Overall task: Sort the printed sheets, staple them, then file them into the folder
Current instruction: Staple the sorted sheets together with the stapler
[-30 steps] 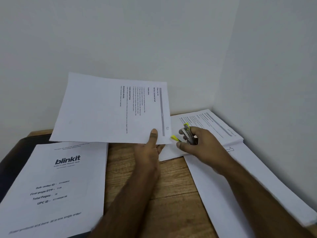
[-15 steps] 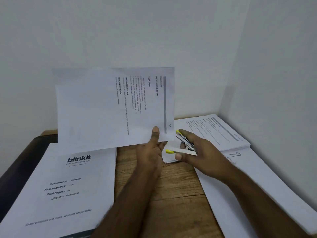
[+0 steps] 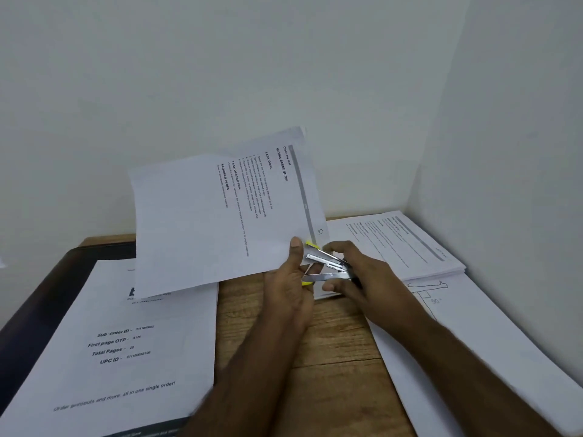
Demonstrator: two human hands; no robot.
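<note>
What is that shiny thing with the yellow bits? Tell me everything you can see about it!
It is a small stapler, shiny silver metal with bright yellow tips. Its two arms are spread apart like a beak, pointing left. The right hand grips its back end, fingers curled round it. Its open front sits at the bottom corner of the printed sheets that the left hand pinches and holds up above the wooden table.

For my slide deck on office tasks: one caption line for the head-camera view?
Left hand holds printed sheets up while right hand brings a stapler to their corner.
</note>
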